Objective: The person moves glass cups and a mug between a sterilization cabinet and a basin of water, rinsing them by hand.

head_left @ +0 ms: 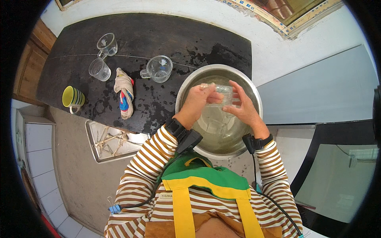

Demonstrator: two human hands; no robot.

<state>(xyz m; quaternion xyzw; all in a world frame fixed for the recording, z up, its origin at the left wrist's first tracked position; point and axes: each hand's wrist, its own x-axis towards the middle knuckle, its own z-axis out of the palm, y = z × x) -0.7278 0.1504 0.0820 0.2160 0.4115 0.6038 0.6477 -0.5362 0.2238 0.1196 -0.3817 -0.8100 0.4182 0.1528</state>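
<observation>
Both hands are raised over a round steel basin (181, 93) of cloudy water. Between them is a clear ribbed glass (226, 94), tipped on its side. My left hand (195, 102) is closed at its left end, with the fingers partly seen through or behind the glass. My right hand (245, 108) grips the other end, thumb below and fingers above. Pale, clear shapes show under the water, too blurred to name. A glass mug (159, 69) with a handle stands on the dark table left of the basin.
On the wet dark table (158, 33) are another glass mug (108, 44), a clear glass cup (100, 70), a striped green-yellow mug (73, 97) and a twisted cloth (125, 93). Below its edge sits a white tray (95, 148) with sticks or bones. A grey panel (317, 89) stands right.
</observation>
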